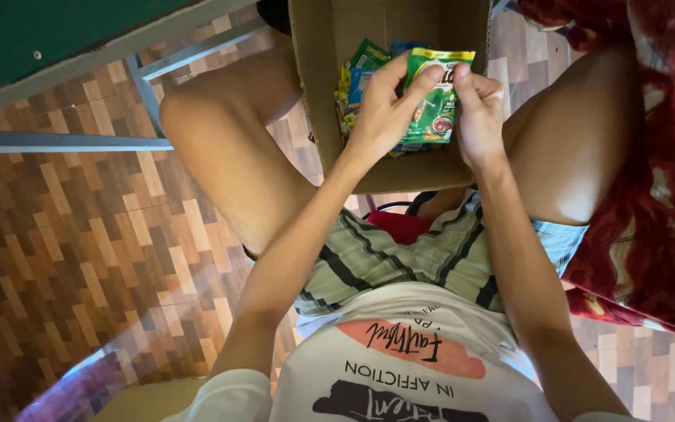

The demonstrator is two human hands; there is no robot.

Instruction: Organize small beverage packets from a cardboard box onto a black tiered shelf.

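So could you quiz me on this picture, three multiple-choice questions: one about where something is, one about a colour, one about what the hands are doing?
1. Where is the cardboard box?
A. Between the seated person's knees
B. On the green table
C. On the red blanket

2. What is the main colour of the sachet held up over the box?
A. Pink
B. Green
C. White

3. How is that sachet held?
A. It lies loose on the floor
B. By one hand only
C. By the left hand and right hand together

Answers: 1 A, the box sits on the floor between the bare legs. 2 B, the packet is mostly green. 3 C, fingers of both hands pinch its edges.
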